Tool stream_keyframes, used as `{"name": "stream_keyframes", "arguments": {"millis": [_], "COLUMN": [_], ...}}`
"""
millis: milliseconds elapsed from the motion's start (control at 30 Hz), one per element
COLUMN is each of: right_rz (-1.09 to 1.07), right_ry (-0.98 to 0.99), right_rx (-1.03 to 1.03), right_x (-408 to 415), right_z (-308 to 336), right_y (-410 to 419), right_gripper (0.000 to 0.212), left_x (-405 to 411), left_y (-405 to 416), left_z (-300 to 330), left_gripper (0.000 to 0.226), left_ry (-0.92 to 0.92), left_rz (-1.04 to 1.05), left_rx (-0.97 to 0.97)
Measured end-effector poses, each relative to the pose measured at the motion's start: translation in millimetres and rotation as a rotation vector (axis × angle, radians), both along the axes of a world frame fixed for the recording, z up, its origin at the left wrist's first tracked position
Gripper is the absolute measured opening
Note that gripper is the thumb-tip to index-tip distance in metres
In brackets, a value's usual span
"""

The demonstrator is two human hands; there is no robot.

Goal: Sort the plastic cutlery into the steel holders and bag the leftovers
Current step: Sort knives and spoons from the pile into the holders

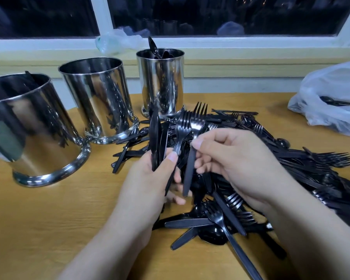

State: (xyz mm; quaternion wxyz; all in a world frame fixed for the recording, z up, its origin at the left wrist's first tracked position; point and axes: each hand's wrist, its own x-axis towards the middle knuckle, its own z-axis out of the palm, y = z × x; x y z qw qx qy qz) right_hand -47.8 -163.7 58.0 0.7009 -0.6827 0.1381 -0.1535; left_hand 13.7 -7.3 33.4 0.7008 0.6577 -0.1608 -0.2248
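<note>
A big heap of black plastic cutlery (271,170) covers the right half of the wooden table. My left hand (148,182) grips a bunch of black knives (155,136) and a fork (183,126), all upright. Beside it, my right hand (236,162) pinches another black fork (196,126) by its handle, tines up. Three steel holders stand at the left: the nearest (32,126) shows one black piece at its rim, the middle one (97,98) looks empty, and the far one (161,81) holds spoons.
A translucent plastic bag (331,98) with a few black pieces inside lies at the table's right edge. Another crumpled bag (117,42) sits on the window sill behind the holders. Bare wood (59,209) shows at the front left.
</note>
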Motion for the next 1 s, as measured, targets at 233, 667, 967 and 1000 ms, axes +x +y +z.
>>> {"name": "stream_keyframes", "arguments": {"millis": [233,667,967,1000], "right_rz": [-0.027,-0.09,0.298,0.318], "right_ry": [0.075,0.112,0.541,0.559], "right_rx": [-0.051,-0.494,-1.117,-1.149], "right_x": [8,2,-38,-41], "right_z": [-6,0,17,17], "right_y": [11,11,-1,1], "right_gripper": [0.015,0.021,0.024,0.026], "left_x": [-2,-1,3,2], "left_y": [1,2,6,6], "left_z": [2,-6,-13,-12], "left_gripper": [0.019,0.022,0.031,0.031], "left_ry": [0.029,-0.068,-0.071,-0.074], "left_rz": [0.0,-0.103,-0.073,-0.075], "left_rx": [-0.014,0.024,0.027,0.027]}}
